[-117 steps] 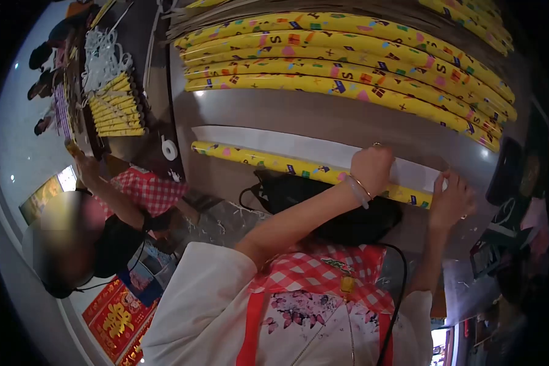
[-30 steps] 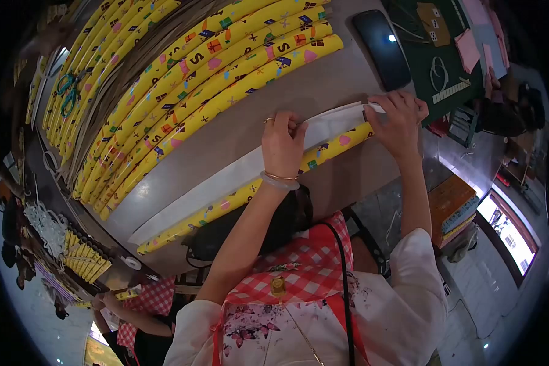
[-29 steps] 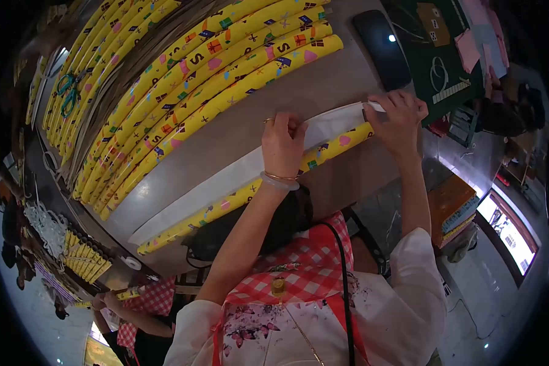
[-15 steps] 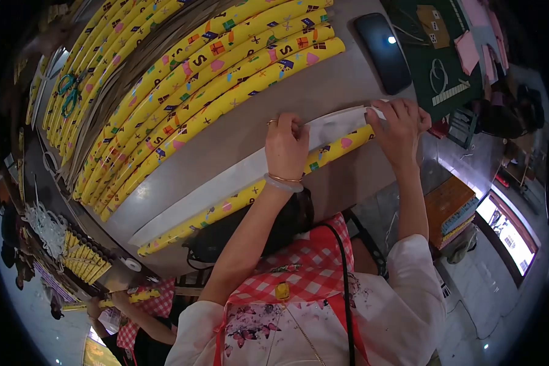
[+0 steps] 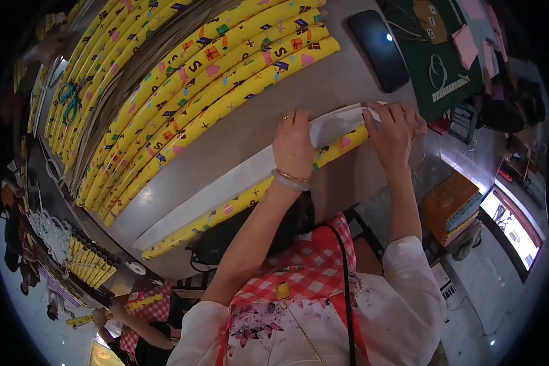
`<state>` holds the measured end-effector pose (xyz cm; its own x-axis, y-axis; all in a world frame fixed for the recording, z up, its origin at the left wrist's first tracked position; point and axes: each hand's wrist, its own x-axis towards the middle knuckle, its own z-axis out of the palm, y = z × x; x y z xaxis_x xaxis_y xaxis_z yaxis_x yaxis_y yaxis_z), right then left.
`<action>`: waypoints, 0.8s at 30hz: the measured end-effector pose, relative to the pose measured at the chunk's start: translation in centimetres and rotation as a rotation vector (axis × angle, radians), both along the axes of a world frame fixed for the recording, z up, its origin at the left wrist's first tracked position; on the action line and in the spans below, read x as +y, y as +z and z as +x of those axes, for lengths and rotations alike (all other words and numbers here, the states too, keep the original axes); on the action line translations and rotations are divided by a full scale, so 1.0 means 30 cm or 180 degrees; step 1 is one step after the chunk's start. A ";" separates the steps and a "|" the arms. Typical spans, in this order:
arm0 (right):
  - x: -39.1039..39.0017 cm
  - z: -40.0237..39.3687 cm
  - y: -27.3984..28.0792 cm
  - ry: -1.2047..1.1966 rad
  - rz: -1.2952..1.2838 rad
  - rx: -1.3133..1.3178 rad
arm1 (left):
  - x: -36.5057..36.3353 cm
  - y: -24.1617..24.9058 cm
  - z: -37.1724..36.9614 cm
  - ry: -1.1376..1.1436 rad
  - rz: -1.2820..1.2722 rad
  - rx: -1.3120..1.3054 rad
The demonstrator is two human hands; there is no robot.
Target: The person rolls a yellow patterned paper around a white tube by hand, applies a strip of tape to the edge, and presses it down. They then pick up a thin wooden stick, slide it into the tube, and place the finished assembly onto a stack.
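Observation:
A long strip of yellow wrapping paper [image 5: 241, 200] with printed gifts and scissors lies in front of me, its white underside [image 5: 226, 186] showing along the far half. My left hand [image 5: 294, 145], fingers curled and wearing a ring and bracelets, presses on the white part near the middle; its fingertips are partly hidden. Over at the right end, my right hand [image 5: 394, 129] grips the paper's edge between thumb and fingers. Beyond the strip, several rolled lengths of the same yellow paper [image 5: 226, 110] lie side by side on the table [image 5: 183, 177].
A black phone [image 5: 379, 52] lies at the far right, beside a green cutting mat [image 5: 436, 104] with a ruler [image 5: 451, 87]. Teal scissors [image 5: 71, 102] rest on the rolls at left. A black bag [image 5: 250, 229] sits below the strip. A co-worker's hands [image 5: 107, 314] hold a yellow roll.
My left hand has shifted slightly right along the paper, and the right hand has barely moved. The whole view has shifted a little. The co-worker's yellow roll has tilted and moved.

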<state>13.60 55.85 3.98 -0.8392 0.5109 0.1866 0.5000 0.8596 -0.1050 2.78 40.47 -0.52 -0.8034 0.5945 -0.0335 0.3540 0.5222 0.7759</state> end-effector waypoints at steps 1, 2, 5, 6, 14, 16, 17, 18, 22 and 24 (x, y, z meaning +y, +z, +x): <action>-0.002 -0.004 0.004 -0.0009 0.0002 0.0003 | 0.002 0.000 -0.002 -0.0143 0.0056 0.0038; -0.005 -0.008 0.009 -0.0042 0.0081 -0.0031 | 0.000 -0.005 -0.008 -0.0153 0.0057 0.0039; -0.005 -0.005 0.001 -0.0102 0.0153 -0.0066 | -0.015 -0.020 -0.053 -0.0649 0.0394 0.0272; -0.005 -0.003 -0.004 -0.0118 0.0148 -0.0061 | -0.018 -0.017 -0.076 -0.0926 0.0420 0.0466; 0.000 0.010 -0.037 -0.0200 0.0067 -0.0056 | -0.038 -0.029 -0.174 -0.2007 0.0324 0.1080; 0.004 0.011 -0.046 -0.0192 0.0112 -0.0093 | -0.037 -0.028 -0.188 -0.2206 0.0325 0.1132; 0.005 0.011 -0.047 -0.0180 0.0132 -0.0065 | -0.036 -0.029 -0.194 -0.2212 0.0324 0.1129; 0.006 0.010 -0.049 -0.0165 0.0152 -0.0037 | -0.035 -0.031 -0.200 -0.2278 0.0253 0.1154; 0.007 0.007 -0.055 -0.0193 0.0118 -0.0020 | -0.027 -0.038 -0.212 -0.2426 0.0205 0.1215; 0.006 0.005 -0.050 -0.0176 0.0100 -0.0037 | -0.023 -0.037 -0.221 -0.2491 0.0194 0.1198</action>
